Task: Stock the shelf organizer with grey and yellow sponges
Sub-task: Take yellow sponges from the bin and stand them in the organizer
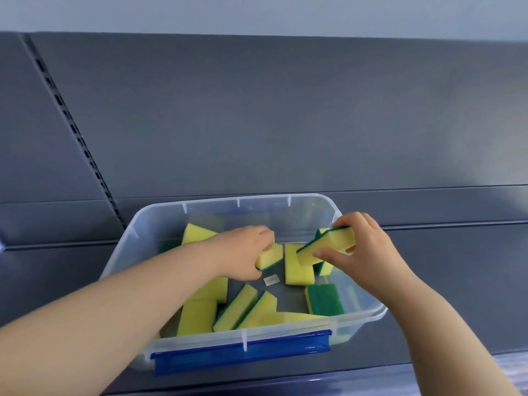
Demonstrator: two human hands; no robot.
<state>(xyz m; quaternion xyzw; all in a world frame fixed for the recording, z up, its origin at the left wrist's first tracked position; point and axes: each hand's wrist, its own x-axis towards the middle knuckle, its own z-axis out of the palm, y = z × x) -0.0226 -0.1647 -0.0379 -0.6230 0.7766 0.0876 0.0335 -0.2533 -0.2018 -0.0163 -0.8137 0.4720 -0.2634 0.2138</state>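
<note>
Both bare forearms reach in from 6 o'clock, over the clear plastic bin [368, 312] on the grey shelf [457, 281]. Our left hand [245, 252] comes across from 8 o'clock, palm down and wrist dipped. Its fingers are curled round the low sponge [270, 257] near the bin's middle, yellow foam with a green scouring face along its near edge.

Our right hand [368, 250] comes in from 4 o'clock and sits up at the bin's 2 o'clock corner, about level with the rim. It's pinching the raised sponge [325, 247], thumb on the yellow side and fingers over the green top. That sponge tilts, its left end dipping toward the centre, held above the others.

Just under it, 1 standing sponge [297, 270] is up on edge. At 4 o'clock the green-up sponge [325, 298] lies scouring face upward. At 6 o'clock we see 2 leaning sponges [237, 307] propped side by side. There's a yellow block [197, 315] at 8 o'clock and a far sponge [197, 232] at 11. A small white label [271, 280] lies on the bin floor. The blue latch [243, 352] clips the near rim.
</note>
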